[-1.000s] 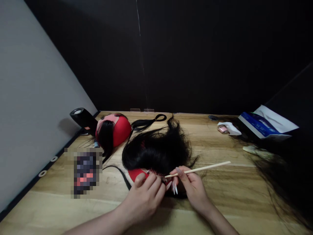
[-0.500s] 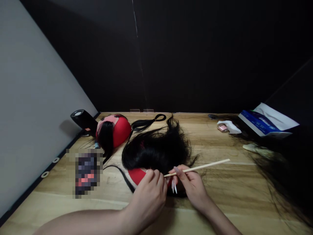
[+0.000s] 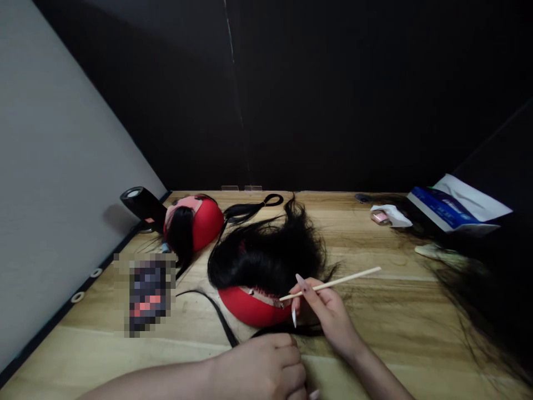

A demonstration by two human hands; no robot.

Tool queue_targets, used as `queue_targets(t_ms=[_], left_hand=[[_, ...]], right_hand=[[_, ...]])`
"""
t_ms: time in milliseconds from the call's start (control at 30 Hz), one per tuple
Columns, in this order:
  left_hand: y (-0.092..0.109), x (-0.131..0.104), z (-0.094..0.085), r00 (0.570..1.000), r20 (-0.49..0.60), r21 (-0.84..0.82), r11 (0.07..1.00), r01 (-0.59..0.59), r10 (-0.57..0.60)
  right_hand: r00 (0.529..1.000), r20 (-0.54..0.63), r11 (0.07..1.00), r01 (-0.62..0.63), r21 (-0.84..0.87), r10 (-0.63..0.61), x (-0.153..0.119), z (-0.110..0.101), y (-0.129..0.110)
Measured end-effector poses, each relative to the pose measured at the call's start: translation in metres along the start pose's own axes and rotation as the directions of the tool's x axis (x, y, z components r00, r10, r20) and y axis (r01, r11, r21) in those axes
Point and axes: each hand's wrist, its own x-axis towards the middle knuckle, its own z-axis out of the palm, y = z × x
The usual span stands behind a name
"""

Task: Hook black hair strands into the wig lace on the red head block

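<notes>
My right hand (image 3: pixel 327 308) grips a thin pale wooden stick (image 3: pixel 347 278) between thumb and fingers. Its lower end meets the light lace edge of a black-haired wig (image 3: pixel 266 255). That wig lies over a red dome-shaped head form (image 3: pixel 254 311), whose near side is bare. My left hand (image 3: pixel 275 366) is low at the table's front, apart from the form, with its fingers curled. What those fingers hold, if anything, is hidden. A strand of black hair (image 3: pixel 283 330) lies between this hand and the form.
Back left, a second red form (image 3: pixel 207 222) carries a pink cap and black hair beside a black cylinder (image 3: pixel 144 205). A tied hair bundle (image 3: pixel 245 210) lies behind the wig. Loose black hair (image 3: pixel 495 289), a blue packet (image 3: pixel 445 208) and a white wrapper (image 3: pixel 397 215) are at right.
My left hand has left the lace edge and moved down toward the table's front, uncovering the red form. My right hand keeps the stick at the edge, its far end shifted slightly left.
</notes>
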Motion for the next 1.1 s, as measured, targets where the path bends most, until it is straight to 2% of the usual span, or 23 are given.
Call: queue_targets(t_ms=[233,433,667,867,1000,1100], left_hand=[[-0.003,-0.004,0.015,0.988,-0.09,-0.104,0.987,0.119,-0.129],[-0.006,-0.002,0.006,0.974,-0.026,-0.265,0.941,0.212,-0.227],[-0.005,-0.002,0.003,0.953,0.113,-0.317,0.898,0.304,-0.283],[-0.005,0.001,0.0,0.942,0.125,-0.355,0.872,0.337,-0.312],[-0.003,0.002,0.004,0.95,0.03,-0.311,0.901,0.303,-0.309],[-0.001,0.001,0.011,0.964,-0.051,-0.238,0.94,0.243,-0.262]], right_hand=[[0.997,0.014,0.984,-0.079,0.158,0.077,0.005,-0.003,0.008],[0.992,-0.014,0.968,-0.115,0.223,0.121,0.006,-0.004,0.014],[0.99,-0.028,0.962,-0.128,0.241,0.138,0.005,-0.004,0.015],[0.988,-0.025,0.955,-0.143,0.261,0.155,0.006,-0.003,0.014],[0.987,-0.03,0.948,-0.145,0.284,0.16,0.006,-0.003,0.017],[0.986,-0.027,0.946,-0.147,0.288,0.162,0.006,-0.004,0.017]])
